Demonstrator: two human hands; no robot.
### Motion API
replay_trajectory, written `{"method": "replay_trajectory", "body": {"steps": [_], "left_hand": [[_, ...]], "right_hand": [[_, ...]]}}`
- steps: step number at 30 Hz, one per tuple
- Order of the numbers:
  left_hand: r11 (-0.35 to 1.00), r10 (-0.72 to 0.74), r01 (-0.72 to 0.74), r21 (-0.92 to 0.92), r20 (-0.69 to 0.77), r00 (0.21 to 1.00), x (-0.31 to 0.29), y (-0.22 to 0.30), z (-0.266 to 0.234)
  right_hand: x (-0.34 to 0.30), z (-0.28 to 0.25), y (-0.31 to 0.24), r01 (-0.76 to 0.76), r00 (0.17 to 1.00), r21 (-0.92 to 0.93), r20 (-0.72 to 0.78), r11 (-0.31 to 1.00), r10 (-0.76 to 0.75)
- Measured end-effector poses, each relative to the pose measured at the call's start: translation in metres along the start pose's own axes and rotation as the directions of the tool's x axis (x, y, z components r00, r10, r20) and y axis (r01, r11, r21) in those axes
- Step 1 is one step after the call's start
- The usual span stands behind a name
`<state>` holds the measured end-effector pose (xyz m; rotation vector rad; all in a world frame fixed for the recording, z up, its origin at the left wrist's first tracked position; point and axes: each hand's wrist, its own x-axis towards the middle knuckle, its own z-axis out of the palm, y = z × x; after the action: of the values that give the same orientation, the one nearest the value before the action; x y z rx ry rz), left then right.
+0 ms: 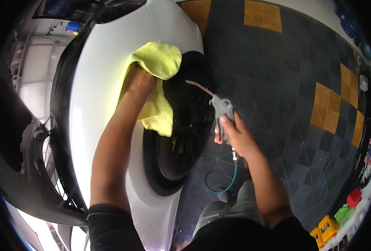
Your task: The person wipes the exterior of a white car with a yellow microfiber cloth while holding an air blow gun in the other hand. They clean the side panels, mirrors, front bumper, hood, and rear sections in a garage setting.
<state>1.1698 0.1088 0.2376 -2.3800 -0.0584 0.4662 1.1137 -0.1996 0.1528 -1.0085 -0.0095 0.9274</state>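
My left hand (pixel 141 82) is closed on a yellow cloth (pixel 160 60), its fingers partly hidden in the folds. The cloth lies against the white car fender (pixel 106 62) and droops over the wheel arch. Beside it, my right hand (pixel 237 136) grips a grey air blow gun (pixel 223 108) by its handle. The gun's thin bent nozzle points toward the dark wheel (pixel 183 125), apart from both cloth and tyre. A teal air hose (pixel 235 171) hangs in a loop from the fitting under the handle.
Dark grey floor tiles (pixel 265 104) with orange tiles (pixel 325 108) spread to the right. The raised hood (pixel 10 113) stands at the far left. Yellow containers (pixel 328 228) and a red item (pixel 354 197) sit along the wall at lower right.
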Motion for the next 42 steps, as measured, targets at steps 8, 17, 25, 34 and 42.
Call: {"method": "replay_trajectory", "body": {"steps": [8,17,25,34,42], "left_hand": [[0.975,0.222,-0.218,-0.046,0.117,0.968,-0.203,0.076,0.067],[0.934,0.261,-0.161,-0.319,0.301,0.917,-0.478,0.175,0.199],[0.897,0.341,-0.176,-0.406,0.383,0.858,-0.549,0.287,0.351],[0.884,0.330,-0.081,-0.461,0.491,0.806,-0.555,0.336,0.403],[0.875,0.201,0.029,-0.483,0.416,0.887,-0.570,0.202,0.239]], "right_hand": [[0.005,0.016,0.005,-0.088,0.990,0.041,0.111,0.995,0.083],[-0.105,0.083,0.113,0.007,0.775,-0.537,0.536,0.844,0.334],[-0.186,0.098,0.293,0.053,0.794,-0.844,0.360,0.534,0.490],[-0.216,0.075,0.347,-0.007,0.807,-0.914,0.234,0.405,0.543],[-0.185,0.108,0.222,0.199,0.851,-0.781,0.437,0.592,0.292]]}}
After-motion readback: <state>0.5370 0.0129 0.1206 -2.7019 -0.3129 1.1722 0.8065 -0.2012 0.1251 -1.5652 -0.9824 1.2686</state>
